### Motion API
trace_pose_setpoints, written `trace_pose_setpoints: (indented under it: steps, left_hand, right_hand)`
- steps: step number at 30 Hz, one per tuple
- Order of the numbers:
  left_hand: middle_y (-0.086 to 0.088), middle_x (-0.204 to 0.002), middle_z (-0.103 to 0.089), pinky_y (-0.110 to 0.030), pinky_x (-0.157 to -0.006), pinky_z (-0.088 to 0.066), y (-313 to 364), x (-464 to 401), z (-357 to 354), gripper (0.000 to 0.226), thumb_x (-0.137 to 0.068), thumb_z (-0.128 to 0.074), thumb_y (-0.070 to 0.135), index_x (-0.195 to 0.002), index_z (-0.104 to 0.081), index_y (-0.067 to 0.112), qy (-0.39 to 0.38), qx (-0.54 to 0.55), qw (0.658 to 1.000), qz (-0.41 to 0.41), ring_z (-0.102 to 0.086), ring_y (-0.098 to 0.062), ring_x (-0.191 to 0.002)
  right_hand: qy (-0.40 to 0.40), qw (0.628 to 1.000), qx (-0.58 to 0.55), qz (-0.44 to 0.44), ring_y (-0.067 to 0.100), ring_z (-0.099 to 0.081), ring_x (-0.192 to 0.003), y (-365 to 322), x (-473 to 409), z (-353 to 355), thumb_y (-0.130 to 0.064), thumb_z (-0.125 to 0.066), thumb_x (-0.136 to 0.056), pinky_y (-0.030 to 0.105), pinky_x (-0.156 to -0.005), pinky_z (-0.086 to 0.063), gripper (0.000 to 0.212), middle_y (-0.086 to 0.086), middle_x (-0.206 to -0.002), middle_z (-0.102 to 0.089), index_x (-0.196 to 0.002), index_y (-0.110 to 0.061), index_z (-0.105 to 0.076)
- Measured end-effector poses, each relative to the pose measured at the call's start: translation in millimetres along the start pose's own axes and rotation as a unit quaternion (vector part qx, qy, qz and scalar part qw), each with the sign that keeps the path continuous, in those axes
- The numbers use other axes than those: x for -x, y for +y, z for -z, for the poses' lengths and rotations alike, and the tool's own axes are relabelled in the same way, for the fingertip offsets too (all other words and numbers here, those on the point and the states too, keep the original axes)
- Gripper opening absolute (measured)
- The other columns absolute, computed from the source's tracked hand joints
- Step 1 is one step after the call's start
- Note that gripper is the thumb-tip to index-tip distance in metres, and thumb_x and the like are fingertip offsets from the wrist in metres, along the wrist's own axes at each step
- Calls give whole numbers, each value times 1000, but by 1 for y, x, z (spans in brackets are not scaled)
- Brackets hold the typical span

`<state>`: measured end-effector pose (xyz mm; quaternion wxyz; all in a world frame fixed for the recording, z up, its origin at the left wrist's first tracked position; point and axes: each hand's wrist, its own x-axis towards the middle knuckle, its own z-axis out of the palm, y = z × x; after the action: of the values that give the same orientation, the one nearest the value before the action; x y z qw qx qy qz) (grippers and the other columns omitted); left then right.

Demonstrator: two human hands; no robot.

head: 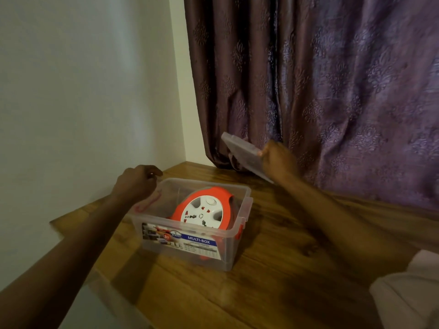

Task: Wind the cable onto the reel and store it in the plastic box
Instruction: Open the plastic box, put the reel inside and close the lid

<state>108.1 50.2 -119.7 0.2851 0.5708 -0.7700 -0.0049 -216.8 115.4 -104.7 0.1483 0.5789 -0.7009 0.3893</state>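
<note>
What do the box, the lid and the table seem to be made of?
Box: clear plastic, it seems; the reel shows through its walls. Lid: similar translucent plastic, slightly frosted, held in the right hand. Table: wood or wood-look laminate, brown with visible grain and a soft sheen.

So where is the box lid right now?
The lid is in the right hand, raised above the table right of the open plastic box, before the curtain.
</note>
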Motion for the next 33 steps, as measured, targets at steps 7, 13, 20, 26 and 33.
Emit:
trace_pose_setpoints:
  steps: [7, 13, 20, 26, 33]
  left_hand:
    - [-16, -132, -64, -37, -92, -46, 27, 7, 7, 35, -103, -47, 23, -136, -56, 15, 66, 97, 992, -49, -62, -34, -115]
    - [-8, -128, -59, -42, -84, -56, 45, 9, 29, 53, -102, -35, 54, -139, -44, 18, -70, 455, 882, 101, -64, -30, -109]
    - [-11, -88, -63, -26, -51, -45, 34, 16, 33, 21, -104, -45, 26, -104, -62, 13, -45, 500, 857, 114, -51, -16, -55]
    - [-14, -75, -61, -26, -51, -39, 5, 24, 27, 28, -100, -47, 23, -95, -67, 3, -5, 266, 959, 100, -51, -24, -55]
    - [-20, -94, -72, -33, -69, -43, -19, 40, 17, 35, -98, -51, 36, -106, -73, 10, 61, 27, 996, 55, -58, -31, -78]
  right_hand:
    - [14, 905, -406, -128, 20, -62, -72, -50, -1, 54, -29, -44, -99, 33, -59, -56, 19, 12, -94, -61, -87, -16, -52]
    - [-11, 702, -676, -224, 17, -57, -62, -83, 26, 83, -26, -38, -101, 28, -54, -54, 24, 10, -79, -60, -96, -11, -55]
    - [-135, 712, -645, -241, 19, -64, -61, -84, 80, 67, -33, -51, -93, 31, -55, -55, 27, 10, -79, -67, -99, -9, -61]
    - [-185, 846, -444, -231, 14, -52, -41, -64, 103, 47, -44, -58, -89, 20, -36, -36, 32, 7, -66, -66, -86, -12, -61]
    - [-250, 881, -340, -213, 14, -41, -33, -56, 106, 41, -48, -57, -86, 19, -34, -26, 39, 0, -46, -57, -79, -10, -59]
